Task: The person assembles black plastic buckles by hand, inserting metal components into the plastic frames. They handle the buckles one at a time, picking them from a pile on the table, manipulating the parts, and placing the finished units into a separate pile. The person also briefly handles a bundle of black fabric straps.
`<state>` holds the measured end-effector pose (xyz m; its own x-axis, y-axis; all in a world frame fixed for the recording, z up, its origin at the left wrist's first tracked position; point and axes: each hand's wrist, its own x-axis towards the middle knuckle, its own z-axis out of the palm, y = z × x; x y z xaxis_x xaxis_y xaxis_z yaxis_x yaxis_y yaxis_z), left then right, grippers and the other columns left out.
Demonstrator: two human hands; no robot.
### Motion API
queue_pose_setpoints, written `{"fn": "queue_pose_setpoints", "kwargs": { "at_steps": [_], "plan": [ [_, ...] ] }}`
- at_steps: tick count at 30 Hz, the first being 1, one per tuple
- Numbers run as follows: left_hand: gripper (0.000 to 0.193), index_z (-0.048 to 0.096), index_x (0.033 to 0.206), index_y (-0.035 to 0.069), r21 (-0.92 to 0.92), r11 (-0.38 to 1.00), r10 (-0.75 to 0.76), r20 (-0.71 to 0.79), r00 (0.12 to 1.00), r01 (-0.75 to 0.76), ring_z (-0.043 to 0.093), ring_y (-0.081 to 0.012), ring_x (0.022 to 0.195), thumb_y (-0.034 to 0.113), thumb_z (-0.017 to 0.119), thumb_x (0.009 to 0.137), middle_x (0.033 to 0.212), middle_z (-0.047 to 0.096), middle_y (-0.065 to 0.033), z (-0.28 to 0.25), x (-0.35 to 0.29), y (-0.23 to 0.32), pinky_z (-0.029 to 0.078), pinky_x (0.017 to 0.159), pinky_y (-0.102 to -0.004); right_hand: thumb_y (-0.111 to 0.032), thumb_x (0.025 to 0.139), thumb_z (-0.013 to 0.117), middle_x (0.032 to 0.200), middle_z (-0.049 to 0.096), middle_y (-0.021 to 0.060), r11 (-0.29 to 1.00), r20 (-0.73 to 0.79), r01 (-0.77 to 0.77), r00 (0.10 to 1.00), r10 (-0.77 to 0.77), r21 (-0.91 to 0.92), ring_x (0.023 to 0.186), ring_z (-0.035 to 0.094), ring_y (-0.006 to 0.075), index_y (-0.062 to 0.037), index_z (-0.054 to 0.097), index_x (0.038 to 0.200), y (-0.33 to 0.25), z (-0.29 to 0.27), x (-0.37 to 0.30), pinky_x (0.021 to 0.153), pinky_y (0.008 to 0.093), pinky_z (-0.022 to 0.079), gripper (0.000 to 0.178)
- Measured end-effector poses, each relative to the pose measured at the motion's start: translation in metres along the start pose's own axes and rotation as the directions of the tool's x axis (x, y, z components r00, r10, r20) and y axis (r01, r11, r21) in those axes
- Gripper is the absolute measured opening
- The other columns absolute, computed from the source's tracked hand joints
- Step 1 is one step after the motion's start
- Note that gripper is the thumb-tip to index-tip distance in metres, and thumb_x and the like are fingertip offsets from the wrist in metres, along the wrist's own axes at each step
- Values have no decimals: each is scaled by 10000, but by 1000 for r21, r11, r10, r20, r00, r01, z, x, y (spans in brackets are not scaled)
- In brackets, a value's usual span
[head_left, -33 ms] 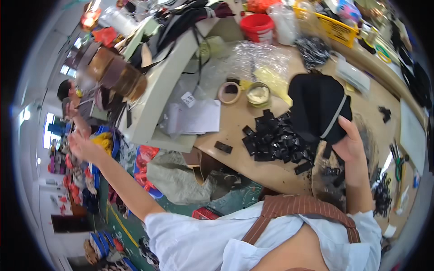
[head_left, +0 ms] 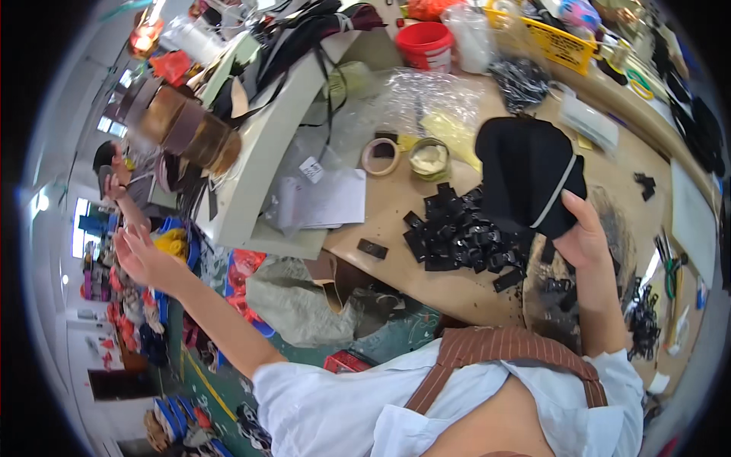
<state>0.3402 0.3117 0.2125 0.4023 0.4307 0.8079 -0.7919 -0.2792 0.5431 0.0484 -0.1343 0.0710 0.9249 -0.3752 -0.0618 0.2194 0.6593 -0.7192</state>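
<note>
At the bench, my right hand (head_left: 582, 240) gripped the black fabric piece (head_left: 525, 171), unchanged; left hand (head_left: 141, 259) stayed out wide, empty.

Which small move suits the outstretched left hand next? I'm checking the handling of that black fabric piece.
Probably bring the left hand back to the black fabric piece: it hangs empty, far off the workbench, while the right hand alone grips the piece above the pile of small black parts.
</note>
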Motion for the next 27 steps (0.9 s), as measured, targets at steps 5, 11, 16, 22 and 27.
{"fn": "queue_pose_setpoints", "kwargs": {
  "at_steps": [5, 11, 16, 22, 27],
  "plan": [
    [80, 629, 826, 15, -200, 908, 382, 756, 531, -368, 632, -249, 809, 57, 665, 768, 935, 642, -145, 35, -205, 140, 511, 735, -314, -138, 873, 552, 1206, 546, 121, 992, -4, -10, 1000, 11, 128, 1075, 567, 204, 24, 415, 1271, 18, 37, 0, 935, 347, 461, 451],
    [212, 647, 891, 12, -153, 988, 115, 757, 643, 3, 592, -201, 803, -13, 721, 694, 928, 573, -97, 108, -301, 164, 504, 647, -277, -58, 831, 614, 1063, 598, 102, 989, -160, 133, 980, -120, 72, 945, 611, 191, 1, 493, 1156, 26, 43, -13, 837, 337, 512, 352],
    [156, 605, 891, 3, -112, 993, 73, 840, 538, 40, 573, -204, 752, -8, 672, 751, 927, 526, -101, 112, -316, 170, 502, 633, -283, -27, 813, 634, 1078, 585, 94, 975, -211, 200, 961, -177, 94, 959, 599, 177, -18, 486, 1160, 25, 34, -14, 837, 326, 506, 377],
    [130, 542, 894, 4, -81, 996, 60, 891, 449, 27, 544, -177, 683, 3, 630, 797, 966, 499, -110, 116, -316, 166, 476, 563, -285, -14, 806, 638, 1108, 567, 94, 964, -203, 265, 944, -258, 8, 988, 581, 168, -18, 468, 1182, 33, 25, -14, 852, 317, 495, 412],
    [56, 489, 865, 10, -162, 791, 124, 987, 105, 590, 505, -95, 613, -5, 542, 858, 917, 522, -88, 112, -296, 165, 425, 530, -222, -37, 819, 623, 1089, 585, 101, 971, -239, 222, 951, -197, 82, 981, 591, 179, 2, 489, 1163, 22, 20, -17, 857, 311, 493, 371]
  ]
}}
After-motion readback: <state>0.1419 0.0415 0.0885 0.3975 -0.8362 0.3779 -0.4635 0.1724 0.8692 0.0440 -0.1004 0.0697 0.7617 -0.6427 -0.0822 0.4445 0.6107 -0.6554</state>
